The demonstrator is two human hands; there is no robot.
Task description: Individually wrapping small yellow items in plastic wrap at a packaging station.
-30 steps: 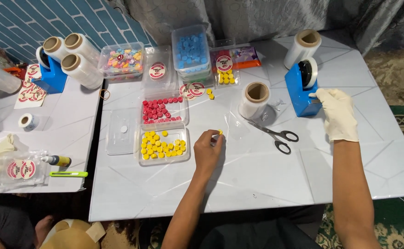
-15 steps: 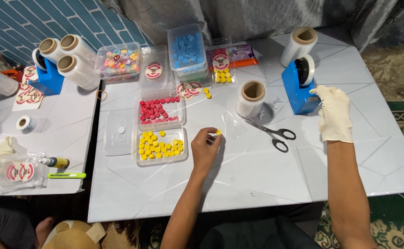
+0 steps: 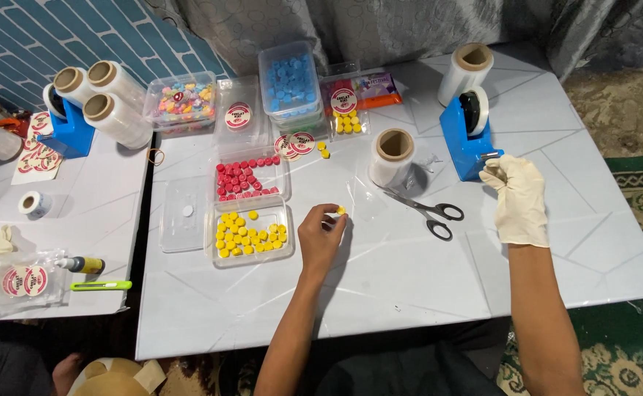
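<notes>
While left hand (image 3: pixel 321 238) pinches yellow piece (image 3: pixel 340 210), gloved right hand (image 3: pixel 519 196) curls against blue tape dispenser (image 3: pixel 465 136); round red-white labels (image 3: pixel 294 142) behind

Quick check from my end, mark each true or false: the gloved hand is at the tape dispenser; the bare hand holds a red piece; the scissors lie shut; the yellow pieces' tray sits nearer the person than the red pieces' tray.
1. The gloved right hand is at the blue tape dispenser. True.
2. The bare left hand holds a red piece. False: it pinches a yellow piece.
3. The scissors lie shut. False: the blades are slightly apart.
4. The tray of yellow pieces sits nearer the person than the tray of red pieces. True.
</notes>
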